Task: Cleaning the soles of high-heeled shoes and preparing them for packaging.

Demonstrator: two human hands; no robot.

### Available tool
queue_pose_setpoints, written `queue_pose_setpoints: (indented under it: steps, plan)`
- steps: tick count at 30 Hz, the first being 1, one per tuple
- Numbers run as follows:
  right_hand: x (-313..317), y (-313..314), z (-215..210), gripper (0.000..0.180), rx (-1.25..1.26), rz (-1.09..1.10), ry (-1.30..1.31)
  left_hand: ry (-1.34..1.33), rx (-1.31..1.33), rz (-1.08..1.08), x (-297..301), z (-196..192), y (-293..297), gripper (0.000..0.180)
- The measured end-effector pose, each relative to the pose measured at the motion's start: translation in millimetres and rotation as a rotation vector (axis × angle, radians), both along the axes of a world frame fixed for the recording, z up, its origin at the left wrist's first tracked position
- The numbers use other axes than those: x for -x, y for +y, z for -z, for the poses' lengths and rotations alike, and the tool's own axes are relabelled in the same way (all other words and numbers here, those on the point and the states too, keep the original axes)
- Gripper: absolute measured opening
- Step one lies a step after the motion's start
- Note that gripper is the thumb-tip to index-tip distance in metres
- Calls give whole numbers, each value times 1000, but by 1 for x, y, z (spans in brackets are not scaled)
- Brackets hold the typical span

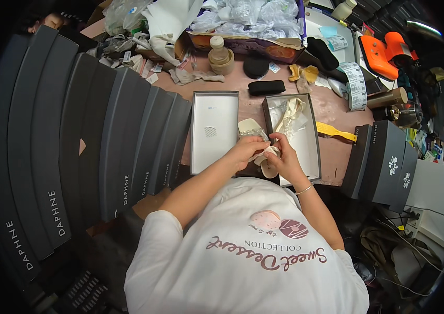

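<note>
Just in front of my body, both hands work on a cream shoe with a sparkly grey band. My left hand is closed, its fingers pinching the shoe's pale strap area. Close against it, my right hand is closed on the same shoe from the right; the rounded lower end shows below the fingers. The fingers partly hide what they grip. Behind my right hand lies an open shoe box, holding a second cream shoe with clear plastic around it. To the left rests the white-lined box lid.
Tall stacks of dark shoe boxes stand at the left, more boxes at the right. Behind are a bottle, a black block, a label roll, a yellow tape strip and a purple carton of plastic bags.
</note>
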State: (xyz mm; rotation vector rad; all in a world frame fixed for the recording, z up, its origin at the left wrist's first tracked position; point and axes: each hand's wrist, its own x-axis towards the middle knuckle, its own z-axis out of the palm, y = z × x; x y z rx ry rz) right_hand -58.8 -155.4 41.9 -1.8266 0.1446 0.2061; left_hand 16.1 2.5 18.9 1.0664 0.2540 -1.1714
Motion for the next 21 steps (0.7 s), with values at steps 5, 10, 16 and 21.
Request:
queue_pose_setpoints:
  steps: [5,10,16,21]
  plan:
    - [5,6,3,38,97,22,-125,75,46,-279,22,14,-10,10]
    - [10,-1,10,30,-35,60,9,-164,18,-92,19,-1,-2,12]
    - [8,-13,-1,22,-17,-28,167,-213,12,35,24,2,-1,11]
    - [11,-20,2,15,-301,59,290,-328,75,77,29,16,3,12]
